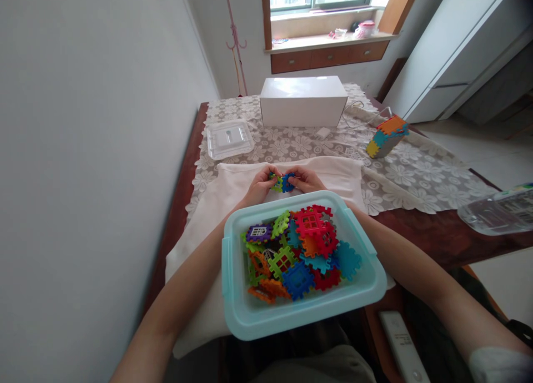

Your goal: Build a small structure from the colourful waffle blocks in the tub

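Over the white cloth [333, 175], beyond the tub, my two hands meet at a pair of small plastic building tiles. My left hand [263, 182] pinches the green tile [277, 184]. The blue tile [287, 184] is gripped by my right hand [306, 179]. The tiles' edges touch or interlock; I cannot tell which. Fingers cover part of both. Close to me stands a light-blue tub [233, 311] of loose notched tiles, among them a red window tile [310, 222], a dark blue tile [298, 281] and a purple tile [259, 232].
A white box [303, 102] stands at the table's back, a clear plastic lid [230, 139] to its left. On the right are a tile-covered block [387, 136] and a clear plastic bottle [497, 210]. A wall [104, 122] runs along the left.
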Demonstrator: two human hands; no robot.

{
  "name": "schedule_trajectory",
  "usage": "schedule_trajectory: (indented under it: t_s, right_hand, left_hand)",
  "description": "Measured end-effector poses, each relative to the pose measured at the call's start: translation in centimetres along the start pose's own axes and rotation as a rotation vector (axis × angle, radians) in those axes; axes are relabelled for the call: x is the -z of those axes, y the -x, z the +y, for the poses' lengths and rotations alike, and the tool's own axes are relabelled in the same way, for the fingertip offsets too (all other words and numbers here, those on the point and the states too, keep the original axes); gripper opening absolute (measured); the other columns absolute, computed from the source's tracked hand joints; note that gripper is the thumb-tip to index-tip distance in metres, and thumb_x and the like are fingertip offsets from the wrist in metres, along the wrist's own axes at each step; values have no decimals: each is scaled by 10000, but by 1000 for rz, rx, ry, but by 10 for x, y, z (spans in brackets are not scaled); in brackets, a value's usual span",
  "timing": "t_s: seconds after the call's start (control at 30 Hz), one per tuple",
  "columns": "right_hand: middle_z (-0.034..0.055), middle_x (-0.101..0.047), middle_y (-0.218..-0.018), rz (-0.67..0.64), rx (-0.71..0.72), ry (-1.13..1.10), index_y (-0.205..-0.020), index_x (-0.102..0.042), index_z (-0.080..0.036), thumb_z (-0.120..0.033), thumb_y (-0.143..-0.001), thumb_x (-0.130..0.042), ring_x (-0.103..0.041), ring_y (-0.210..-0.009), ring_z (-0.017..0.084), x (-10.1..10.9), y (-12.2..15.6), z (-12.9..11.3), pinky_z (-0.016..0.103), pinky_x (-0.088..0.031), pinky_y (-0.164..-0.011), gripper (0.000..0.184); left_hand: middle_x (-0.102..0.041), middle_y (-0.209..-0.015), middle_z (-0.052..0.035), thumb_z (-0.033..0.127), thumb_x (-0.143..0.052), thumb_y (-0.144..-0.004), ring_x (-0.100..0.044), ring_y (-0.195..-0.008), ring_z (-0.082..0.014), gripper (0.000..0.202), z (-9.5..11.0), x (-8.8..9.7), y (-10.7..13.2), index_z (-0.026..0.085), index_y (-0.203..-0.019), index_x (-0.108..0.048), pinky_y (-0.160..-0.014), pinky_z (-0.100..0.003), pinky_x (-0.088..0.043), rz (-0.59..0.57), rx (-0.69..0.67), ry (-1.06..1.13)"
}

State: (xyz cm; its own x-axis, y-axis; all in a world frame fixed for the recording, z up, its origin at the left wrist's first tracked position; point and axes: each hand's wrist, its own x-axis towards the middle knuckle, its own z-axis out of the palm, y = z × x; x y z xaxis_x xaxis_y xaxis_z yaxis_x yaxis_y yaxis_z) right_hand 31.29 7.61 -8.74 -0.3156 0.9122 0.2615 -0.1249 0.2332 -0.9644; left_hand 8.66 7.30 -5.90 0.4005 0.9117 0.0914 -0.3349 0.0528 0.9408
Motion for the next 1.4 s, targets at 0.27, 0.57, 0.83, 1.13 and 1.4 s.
schedule_trajectory:
  t_s: [0.27, 0.57, 0.83, 1.13, 1.4]
  right_hand:
    - [50, -852, -1010, 24, 54, 41, -1083, -863, -267, -836, -901, -980, -728, -853, 221, 3, -2, 6, 359, -627, -802, 609]
    - [53, -871, -1021, 68, 38, 84, -1058, -836, -270, -729, -876, -998, -766, -892, 240, -2, -3, 3, 392, -666, -858, 519]
    - [28, -839, -955, 113, 6, 98, -1043, -817, -283, -647, -865, -971, -745, -834, 236, -6, 0, 6, 380, -648, -772, 433]
    - [38, -883, -1022, 158, 32, 210, -1123, -816, -298, -513, -907, -884, -812, -938, 291, -11, 5, 6, 441, -670, -883, 312]
    - [27, -867, -1042, 118, 59, 154, -1254, -726, -313, -655, -944, -922, -808, -952, 263, -10, 2, 10, 369, -618, -806, 501]
  left_hand:
    - [-687, -958, -33, 328, -1051, -798, -638, -919, -227, 414, -3, 7, -3, 230, -858, -653, -934, -417, -564, 13, -12, 18]
    - [-700, -987, -40, 346, -1047, -803, -646, -938, -231, 377, -2, 4, -1, 233, -906, -702, -918, -407, -561, 7, -10, 20]
    - [-749, -1073, -36, 383, -1042, -876, -693, -997, -221, 367, -3, 0, 3, 230, -1031, -747, -954, -374, -570, 14, 8, 27]
    - [-781, -1226, -82, 426, -1136, -866, -728, -1134, -263, 556, 5, -11, 20, 244, -1227, -755, -981, -384, -571, -29, -77, -223]
    - [-739, -1230, -52, 303, -1171, -797, -703, -1144, -242, 570, 4, -13, 15, 262, -1160, -734, -1014, -380, -565, 32, -66, -144]
